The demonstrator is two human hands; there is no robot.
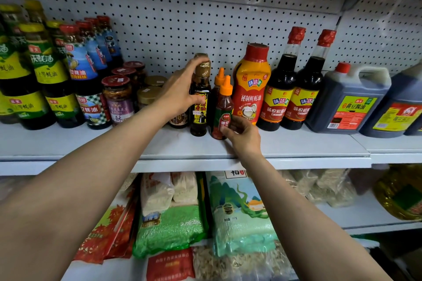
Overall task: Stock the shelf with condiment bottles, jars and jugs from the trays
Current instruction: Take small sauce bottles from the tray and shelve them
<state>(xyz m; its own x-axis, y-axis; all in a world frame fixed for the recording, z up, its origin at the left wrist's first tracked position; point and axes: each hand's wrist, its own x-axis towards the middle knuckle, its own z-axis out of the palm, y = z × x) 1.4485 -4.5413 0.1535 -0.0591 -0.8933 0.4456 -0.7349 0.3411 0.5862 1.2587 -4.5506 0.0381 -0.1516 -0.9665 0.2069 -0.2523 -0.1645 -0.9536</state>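
On the pale grey shelf (285, 146) stands a dark sesame-oil bottle (201, 107) with a gold foil cap. My left hand (180, 91) grips it, fingers over the cap and thumb on the body. Right beside it stands a small red ketchup bottle (222, 109) with an orange nozzle, and a second one is behind it. My right hand (242, 133) holds the ketchup bottle low down, with curled fingers on its label. Both bottles stand upright on the shelf.
Oyster-sauce bottles (80, 70) and red-lidded jars (117, 98) fill the shelf's left. To the right stand an orange squeeze bottle (251, 82), two dark vinegar bottles (280, 89) and soy-sauce jugs (349, 102). Rice bags (239, 210) lie on the lower shelf. A pegboard backs the shelf.
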